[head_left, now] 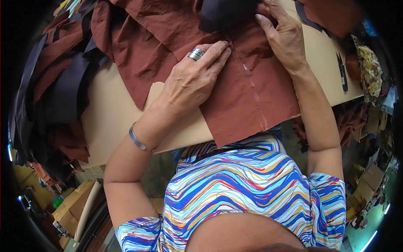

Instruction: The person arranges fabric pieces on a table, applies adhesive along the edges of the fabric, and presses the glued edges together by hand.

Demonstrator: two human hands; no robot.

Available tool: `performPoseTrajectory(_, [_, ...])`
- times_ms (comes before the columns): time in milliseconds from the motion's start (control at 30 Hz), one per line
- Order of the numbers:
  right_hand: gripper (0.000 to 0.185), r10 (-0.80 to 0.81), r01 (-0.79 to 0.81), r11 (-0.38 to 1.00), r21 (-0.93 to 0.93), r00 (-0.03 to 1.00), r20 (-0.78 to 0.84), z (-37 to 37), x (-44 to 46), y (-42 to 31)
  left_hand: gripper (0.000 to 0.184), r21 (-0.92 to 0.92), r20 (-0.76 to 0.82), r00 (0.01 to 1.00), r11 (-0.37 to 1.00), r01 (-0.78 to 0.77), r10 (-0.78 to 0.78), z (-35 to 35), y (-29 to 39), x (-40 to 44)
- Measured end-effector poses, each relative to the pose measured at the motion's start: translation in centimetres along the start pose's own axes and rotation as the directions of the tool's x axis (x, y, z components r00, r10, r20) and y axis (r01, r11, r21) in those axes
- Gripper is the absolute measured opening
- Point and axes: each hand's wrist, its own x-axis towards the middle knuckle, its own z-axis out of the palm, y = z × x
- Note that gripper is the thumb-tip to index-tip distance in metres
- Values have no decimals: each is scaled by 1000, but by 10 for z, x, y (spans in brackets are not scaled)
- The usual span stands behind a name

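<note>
A reddish-brown piece of fabric (268, 90) lies on the table and hangs a little over its front edge. A broken whitish line (252, 84) runs down its middle. My left hand (195, 75), wearing a ring and a bracelet, presses its closed fingertips onto the cloth at the upper end of that line. Up at the top, my right hand (285, 38) has thumb and fingers bent together at the edge of a dark, nearly black piece of fabric (226, 14), which lies over the brown one. Some of its fingertips are hidden at the frame's edge.
Brown and dark fabric pieces (63, 84) pile up and drape over the table's left side. A slim black tool (342, 73) lies on the beige tabletop (107, 117) at right. Cardboard boxes (75, 201) stand below left. More brown cloth (352, 122) hangs below right.
</note>
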Motion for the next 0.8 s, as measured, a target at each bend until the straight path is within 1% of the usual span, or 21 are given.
performPoseTrajectory(33, [59,15,-15,1000,13,1000,-1,0,0,-4,52,-11,9,1000,1000,0,0,-1,1,0])
performPoseTrajectory(133, [57,-126,126,992,-24,992,18,1,2,10,53,-22,26,1000,1000,-7,8,-5,2,1])
performPoseTrajectory(233, [57,-129,134,989,-59,989,74,-1,3,9,55,-1,34,999,999,-33,33,-4,1,3])
performPoseTrajectory(300, [60,-110,118,977,-175,993,50,-3,2,8,55,15,48,998,999,-52,51,-5,2,5])
performPoseTrajectory(333, [61,-104,110,967,-232,994,38,-4,0,6,53,-8,48,997,998,-57,58,-7,1,6])
performPoseTrajectory(400, [48,-228,205,920,-335,973,-30,-3,-14,2,48,-52,47,997,997,-66,68,-12,0,8])
performPoseTrajectory(433, [42,-292,248,888,-388,954,-60,-3,-22,-2,45,-143,20,999,989,-38,42,-13,-4,9])
performPoseTrajectory(467, [34,-362,350,917,-192,932,-32,-1,-29,-13,41,-236,-4,1000,972,-15,14,-12,-12,11])
performPoseTrajectory(500, [30,-393,400,905,-148,917,76,0,-37,-20,37,-329,-24,1000,944,6,-15,-13,-16,15])
performPoseTrajectory(533, [26,-420,442,892,-98,889,182,1,-44,-24,28,-298,-93,987,950,97,-130,-14,-19,20])
performPoseTrajectory(600, [28,-395,439,886,-148,882,256,8,-54,-25,26,-99,-151,968,977,188,-202,-21,-22,36])
performPoseTrajectory(633, [29,-380,439,882,-172,877,293,11,-57,-25,22,14,-156,956,968,252,-247,-20,-26,44])
performPoseTrajectory(700, [30,-394,455,869,-197,875,281,14,-60,-21,20,74,-175,965,975,210,-195,-13,-39,57])
performPoseTrajectory(800, [30,-406,475,849,-231,867,291,14,-58,-19,19,138,-137,970,966,217,-199,-2,-53,72])
